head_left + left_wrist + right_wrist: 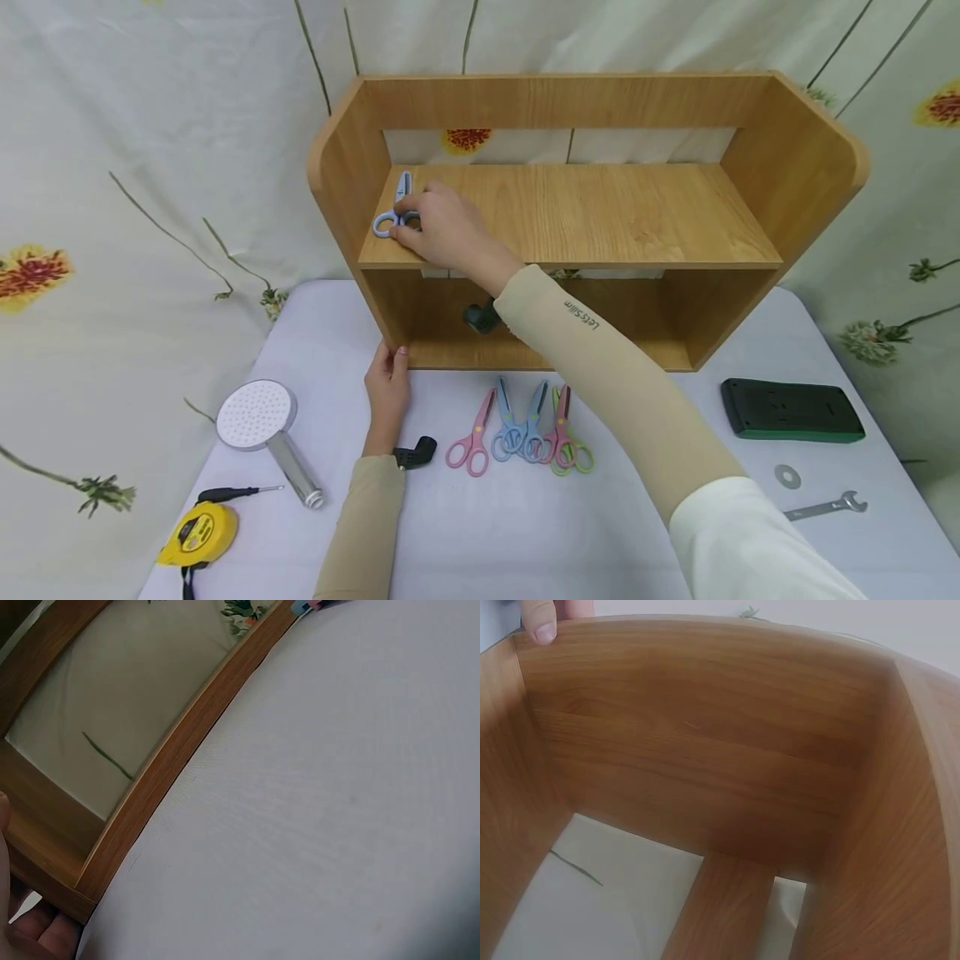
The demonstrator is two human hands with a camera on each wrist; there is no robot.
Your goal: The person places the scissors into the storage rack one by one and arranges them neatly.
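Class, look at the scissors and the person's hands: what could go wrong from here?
1. The right hand might knock the lilac scissors, whose handles point toward the front edge of the upper board.
2. The left hand holds the shelf by a lower corner; a tug could shift it.
3. The rightmost pink scissors overlap the green scissors, so lifting one may drag the other.

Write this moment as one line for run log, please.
right grip: pinches lilac scissors at upper board, left end | left grip: holds wooden shelf, lower left corner | table: five more scissors
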